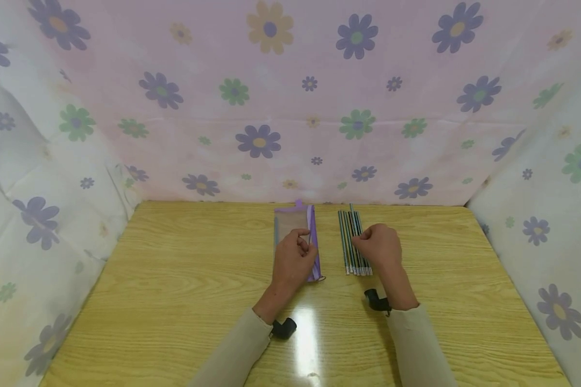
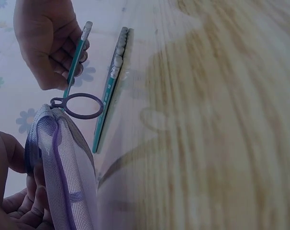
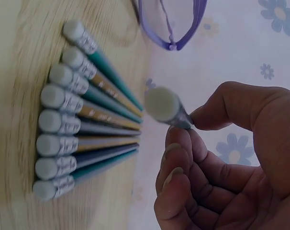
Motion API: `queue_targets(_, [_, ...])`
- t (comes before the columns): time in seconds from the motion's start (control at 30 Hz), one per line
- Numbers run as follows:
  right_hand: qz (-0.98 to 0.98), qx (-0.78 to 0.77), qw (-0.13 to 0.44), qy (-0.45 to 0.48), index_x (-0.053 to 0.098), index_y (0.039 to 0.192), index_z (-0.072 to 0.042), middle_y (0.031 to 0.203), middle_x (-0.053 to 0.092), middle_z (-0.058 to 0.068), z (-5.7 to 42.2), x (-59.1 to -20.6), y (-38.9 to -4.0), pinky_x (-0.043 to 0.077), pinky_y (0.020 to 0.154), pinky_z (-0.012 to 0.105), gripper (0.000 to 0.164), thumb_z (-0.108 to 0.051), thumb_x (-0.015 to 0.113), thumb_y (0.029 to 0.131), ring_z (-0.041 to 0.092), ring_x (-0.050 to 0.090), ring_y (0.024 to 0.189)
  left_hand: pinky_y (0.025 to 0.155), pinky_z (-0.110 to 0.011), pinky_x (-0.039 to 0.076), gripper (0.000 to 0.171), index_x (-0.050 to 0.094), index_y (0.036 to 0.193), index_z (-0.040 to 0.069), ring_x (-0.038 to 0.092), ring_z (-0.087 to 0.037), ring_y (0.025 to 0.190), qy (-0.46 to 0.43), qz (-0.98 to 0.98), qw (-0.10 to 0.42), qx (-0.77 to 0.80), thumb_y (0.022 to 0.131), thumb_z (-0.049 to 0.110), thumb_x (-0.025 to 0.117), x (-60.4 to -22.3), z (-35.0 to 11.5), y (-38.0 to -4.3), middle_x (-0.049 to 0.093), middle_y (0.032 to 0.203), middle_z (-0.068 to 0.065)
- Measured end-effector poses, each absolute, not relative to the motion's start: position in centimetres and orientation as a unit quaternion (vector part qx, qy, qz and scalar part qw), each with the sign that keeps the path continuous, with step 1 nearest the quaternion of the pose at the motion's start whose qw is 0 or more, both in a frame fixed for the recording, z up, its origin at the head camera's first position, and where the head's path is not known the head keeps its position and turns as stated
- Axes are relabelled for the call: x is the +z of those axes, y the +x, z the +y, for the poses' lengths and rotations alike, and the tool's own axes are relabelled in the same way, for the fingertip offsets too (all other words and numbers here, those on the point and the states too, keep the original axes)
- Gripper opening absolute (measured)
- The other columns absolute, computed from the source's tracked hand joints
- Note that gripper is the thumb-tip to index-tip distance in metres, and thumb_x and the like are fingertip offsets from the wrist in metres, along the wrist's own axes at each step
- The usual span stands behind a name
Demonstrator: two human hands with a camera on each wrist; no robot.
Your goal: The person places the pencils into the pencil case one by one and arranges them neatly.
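A mesh pencil pouch (image 1: pixel 290 217) with purple trim lies at the middle of the table, its zip side raised and gaping. My left hand (image 1: pixel 294 260) pinches the pouch near its zip edge; the left wrist view shows the thumb and fingers at the mesh (image 2: pixel 63 167). To the right, several pencils (image 1: pixel 347 242) lie side by side, their white erasers toward me. Above them my right hand (image 1: pixel 381 247) pinches one pencil (image 3: pixel 162 104) between thumb and fingertips. That pencil is off the table, with its eraser end toward the right wrist camera.
A dark ring (image 2: pixel 83 106) hangs from the pouch's zip end. A blue strip (image 1: pixel 276 231) shows along the pouch's left side; I cannot tell what it is. Flowered cloth (image 1: pixel 259 142) stands behind the wooden table (image 1: pixel 189 279) and at both sides.
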State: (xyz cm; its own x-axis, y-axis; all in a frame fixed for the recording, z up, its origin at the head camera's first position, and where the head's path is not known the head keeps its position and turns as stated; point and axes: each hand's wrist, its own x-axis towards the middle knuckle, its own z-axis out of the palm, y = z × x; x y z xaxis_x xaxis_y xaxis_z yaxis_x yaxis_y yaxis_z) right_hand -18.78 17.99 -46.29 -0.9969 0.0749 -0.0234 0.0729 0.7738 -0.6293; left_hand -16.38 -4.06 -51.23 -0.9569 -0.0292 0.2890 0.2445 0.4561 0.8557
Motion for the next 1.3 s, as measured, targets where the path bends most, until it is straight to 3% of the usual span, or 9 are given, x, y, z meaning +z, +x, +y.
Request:
queue_targets(0.43, [-0.931, 0.364, 0.001, -0.026, 0.079, 0.084, -0.003, 0.076, 0.074, 0.010, 16.6, -46.8, -18.7, 0.054, 0.059, 0.039, 0.021, -0.022, 0.074, 0.092, 0.021, 0.064, 0.061, 0.056, -0.025, 0.052, 0.033, 0.070, 0.127, -0.002, 0.059, -0.006, 0.059, -0.067, -0.842, 0.133, -0.518, 0.095, 0.008, 0.068, -51.3, -4.0, -16.5, 0.065, 0.078, 0.001])
queue_targets(0.87, [-0.911, 0.411, -0.001, -0.013, 0.080, 0.088, -0.002, 0.078, 0.074, 0.010, 15.3, -47.2, -18.7, 0.052, 0.059, 0.034, 0.019, -0.019, 0.072, 0.091, 0.021, 0.065, 0.063, 0.056, -0.025, 0.053, 0.034, 0.069, 0.128, -0.003, 0.060, -0.007, 0.060, -0.068, -0.842, 0.124, -0.521, 0.095, 0.008, 0.067, -51.0, -4.1, -16.4, 0.065, 0.078, 0.001])
queue_targets(1.3, [-0.876, 0.480, -0.041, -0.011, 0.079, 0.095, 0.000, 0.083, 0.075, 0.011, 14.1, -48.0, -18.8, 0.052, 0.058, 0.030, 0.019, -0.018, 0.072, 0.094, 0.019, 0.066, 0.066, 0.054, -0.025, 0.051, 0.035, 0.069, 0.128, -0.001, 0.059, -0.008, 0.058, -0.068, -0.842, 0.124, -0.521, 0.095, 0.009, 0.067, -50.9, -4.0, -16.5, 0.064, 0.079, 0.001])
